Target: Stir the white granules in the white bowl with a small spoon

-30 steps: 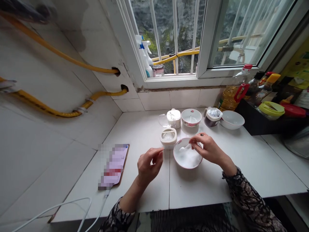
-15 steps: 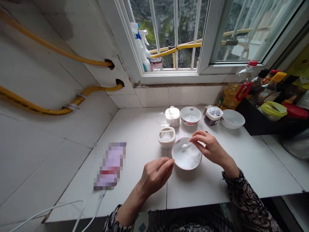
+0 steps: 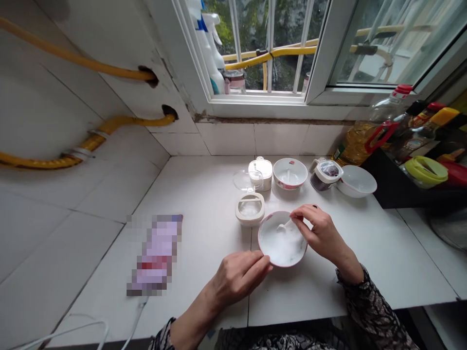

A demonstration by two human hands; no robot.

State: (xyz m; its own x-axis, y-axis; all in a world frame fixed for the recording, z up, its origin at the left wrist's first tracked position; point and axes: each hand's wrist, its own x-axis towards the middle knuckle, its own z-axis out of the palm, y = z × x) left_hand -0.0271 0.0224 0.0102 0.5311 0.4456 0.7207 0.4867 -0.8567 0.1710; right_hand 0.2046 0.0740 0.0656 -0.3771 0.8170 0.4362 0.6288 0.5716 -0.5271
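A bowl (image 3: 268, 255) with a pinkish rim holds white granular stuff (image 3: 286, 247) and stands on the counter in front of me. My right hand (image 3: 319, 231) pinches the handle of a small white spoon (image 3: 281, 227), whose head lies inside the bowl. With closed fingers, my left hand (image 3: 242, 274) grips the bowl's near-left rim. Just behind the bowl, to the left, stands a cream jar (image 3: 250, 209) with white contents, its clear lid (image 3: 245, 180) swung up.
Behind are a white lidded jar (image 3: 264, 170), a flowered bowl (image 3: 291, 181), a jar with dark contents (image 3: 323, 181) and a white bowl (image 3: 356, 187). An oil bottle (image 3: 355, 141) and other bottles crowd the right. A pixelated phone-like object (image 3: 156, 253) with a white cable (image 3: 134, 323) lies left.
My left hand has moved right and now touches the bowl's rim. The spoon and right hand have shifted slightly within the bowl. The camera view has moved a little.
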